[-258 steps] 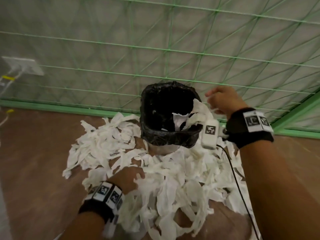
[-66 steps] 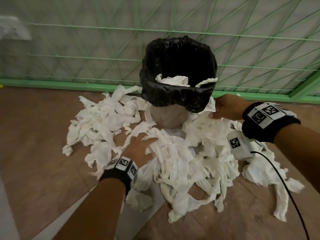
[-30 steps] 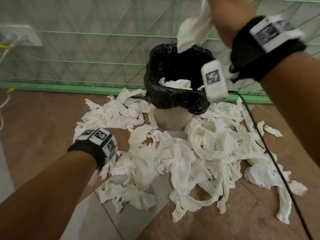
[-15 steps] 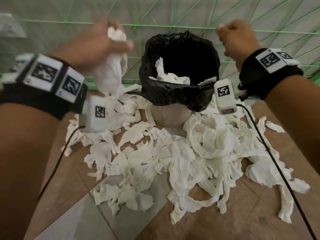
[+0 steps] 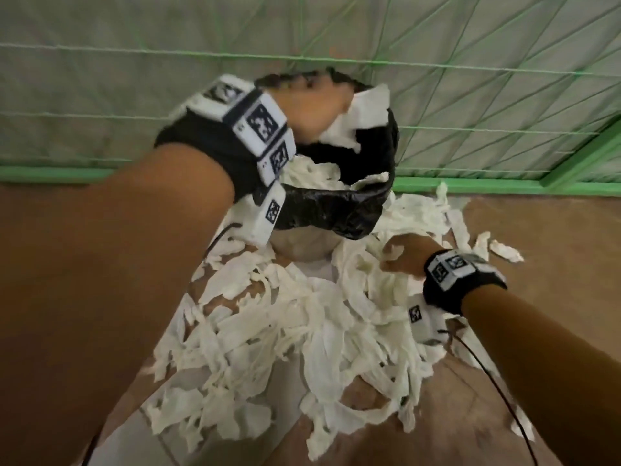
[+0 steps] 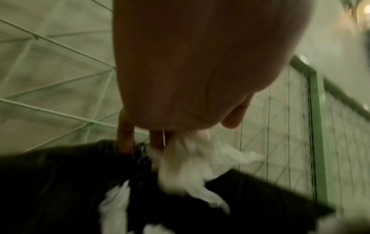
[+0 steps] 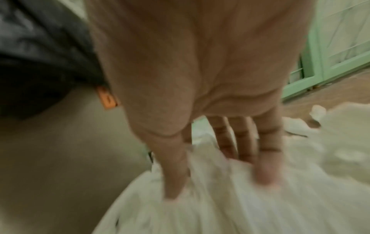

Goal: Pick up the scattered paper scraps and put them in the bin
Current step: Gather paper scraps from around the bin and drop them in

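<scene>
scrap in left hand over bin

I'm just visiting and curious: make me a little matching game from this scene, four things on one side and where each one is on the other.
Things:
1. left hand
2. right hand
3. bin
4. green mesh fence

Places:
a. down in the paper scraps on the floor
b. behind the bin
c. over the bin's mouth, holding a white scrap
d. standing amid the scattered paper

Pairs: 1-c, 2-a, 3-d, 4-b
</scene>
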Motion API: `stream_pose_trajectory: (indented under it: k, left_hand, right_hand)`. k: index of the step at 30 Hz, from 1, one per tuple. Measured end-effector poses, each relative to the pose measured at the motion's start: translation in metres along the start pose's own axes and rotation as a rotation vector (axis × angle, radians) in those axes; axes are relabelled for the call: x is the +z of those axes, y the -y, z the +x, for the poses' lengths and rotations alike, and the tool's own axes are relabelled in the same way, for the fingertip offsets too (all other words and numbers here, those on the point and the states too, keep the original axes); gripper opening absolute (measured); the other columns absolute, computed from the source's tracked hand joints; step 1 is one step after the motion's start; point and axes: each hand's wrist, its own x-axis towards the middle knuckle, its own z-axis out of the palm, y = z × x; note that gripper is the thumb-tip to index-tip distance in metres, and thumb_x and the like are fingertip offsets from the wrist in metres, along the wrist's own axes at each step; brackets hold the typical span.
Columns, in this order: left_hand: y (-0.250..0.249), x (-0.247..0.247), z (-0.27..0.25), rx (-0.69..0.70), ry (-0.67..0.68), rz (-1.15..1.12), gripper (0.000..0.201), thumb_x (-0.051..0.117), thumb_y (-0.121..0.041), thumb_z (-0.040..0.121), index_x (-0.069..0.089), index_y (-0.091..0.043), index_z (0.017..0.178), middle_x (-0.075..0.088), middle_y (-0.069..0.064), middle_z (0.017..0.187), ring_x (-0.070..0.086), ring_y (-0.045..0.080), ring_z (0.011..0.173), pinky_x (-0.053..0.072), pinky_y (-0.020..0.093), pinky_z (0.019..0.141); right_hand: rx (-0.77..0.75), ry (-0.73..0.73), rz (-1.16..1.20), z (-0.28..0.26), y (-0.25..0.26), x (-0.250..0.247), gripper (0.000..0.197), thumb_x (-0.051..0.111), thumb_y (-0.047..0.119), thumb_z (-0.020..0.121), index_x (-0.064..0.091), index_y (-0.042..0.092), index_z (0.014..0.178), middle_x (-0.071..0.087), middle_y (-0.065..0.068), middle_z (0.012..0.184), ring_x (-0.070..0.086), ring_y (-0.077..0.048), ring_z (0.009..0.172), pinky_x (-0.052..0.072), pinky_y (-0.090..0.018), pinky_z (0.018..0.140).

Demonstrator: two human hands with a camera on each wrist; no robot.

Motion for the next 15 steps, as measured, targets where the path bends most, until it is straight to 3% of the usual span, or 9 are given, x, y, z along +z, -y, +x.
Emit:
stream_pose_trajectory:
  k: [1,2,3,4,7,9,11,13,15]
  left_hand:
    - [0.005,0.009,0.003,0.011,0.079,0.148,0.022,0.032,-0.044,0.097,0.045,-0.028,0.089,0.037,-0.013,0.088,0.032,-0.003,0.075,0.030,0.024,0.079]
    - [0.017,0.010,0.006,-0.055,0.132,0.290,0.039,0.034,-0.058,0.090,0.050,-0.025,0.104,0.048,-0.005,0.107,0.046,0.005,0.092,0.031,0.029,0.091]
    - [0.029,0.006,0.002,-0.086,0.080,0.354,0.057,0.036,-0.069,0.081,0.048,-0.029,0.120,0.046,0.003,0.130,0.048,0.019,0.115,0.030,0.037,0.104]
    - [0.034,-0.002,0.002,-0.122,-0.046,0.378,0.057,0.039,-0.068,0.080,0.046,-0.035,0.127,0.042,0.009,0.142,0.042,0.031,0.127,0.030,0.046,0.108]
    - [0.050,-0.043,-0.002,0.120,-0.587,0.259,0.040,0.032,-0.031,0.094,0.054,-0.012,0.120,0.056,0.024,0.124,0.050,0.043,0.115,0.043,0.047,0.095]
    - [0.088,-0.063,-0.011,-0.012,-0.787,0.174,0.040,0.031,-0.027,0.095,0.058,-0.003,0.113,0.061,0.022,0.116,0.055,0.040,0.109,0.043,0.043,0.090]
    - [0.145,-0.056,-0.017,-0.253,-0.673,0.214,0.038,0.034,-0.027,0.096,0.060,0.000,0.107,0.064,0.019,0.109,0.059,0.038,0.103,0.045,0.043,0.087]
    - [0.200,-0.030,-0.027,-0.375,-0.399,0.306,0.036,0.045,-0.033,0.091,0.064,-0.005,0.106,0.066,0.020,0.108,0.061,0.039,0.103,0.048,0.043,0.087]
    - [0.242,-0.002,-0.048,-0.490,-0.145,0.463,0.050,0.056,-0.049,0.080,0.055,-0.024,0.123,0.052,0.015,0.134,0.049,0.038,0.122,0.043,0.047,0.100]
  right_hand:
    - [-0.008,-0.028,-0.033,0.002,0.000,0.003,0.036,0.063,0.033,0.087,0.064,0.015,0.117,0.057,-0.009,0.130,0.054,-0.030,0.118,0.047,-0.037,0.097]
    - [-0.010,-0.066,-0.050,0.004,0.002,0.004,0.028,0.059,0.026,0.088,0.068,0.011,0.111,0.062,-0.011,0.124,0.058,-0.031,0.112,0.049,-0.036,0.094]
    - [-0.022,-0.105,-0.070,0.004,0.003,0.003,0.026,0.056,0.021,0.089,0.069,0.008,0.106,0.065,-0.014,0.118,0.060,-0.032,0.107,0.050,-0.035,0.092]
    - [-0.019,-0.120,-0.080,0.005,0.003,-0.002,0.025,0.053,0.018,0.090,0.070,0.006,0.105,0.065,-0.015,0.116,0.060,-0.033,0.106,0.051,-0.035,0.090]
    - [-0.018,-0.171,0.003,0.009,-0.004,-0.024,0.025,0.049,0.010,0.091,0.068,0.006,0.107,0.062,-0.014,0.117,0.058,-0.035,0.109,0.047,-0.034,0.089]
    - [-0.003,-0.211,0.083,0.014,-0.008,-0.040,0.028,0.047,0.011,0.089,0.067,0.003,0.105,0.062,-0.016,0.118,0.058,-0.035,0.108,0.048,-0.036,0.092]
    - [0.026,-0.223,0.168,0.016,-0.008,-0.053,0.030,0.047,0.018,0.092,0.065,-0.004,0.102,0.063,-0.020,0.114,0.058,-0.036,0.106,0.047,-0.035,0.089]
    - [0.047,-0.197,0.220,0.006,-0.001,-0.064,0.043,0.050,0.034,0.094,0.063,-0.006,0.096,0.062,-0.021,0.100,0.060,-0.037,0.100,0.044,-0.034,0.082]
    - [0.034,-0.198,0.231,-0.001,0.002,-0.074,0.047,0.057,0.041,0.091,0.063,-0.005,0.093,0.064,-0.021,0.095,0.062,-0.036,0.092,0.046,-0.036,0.080]
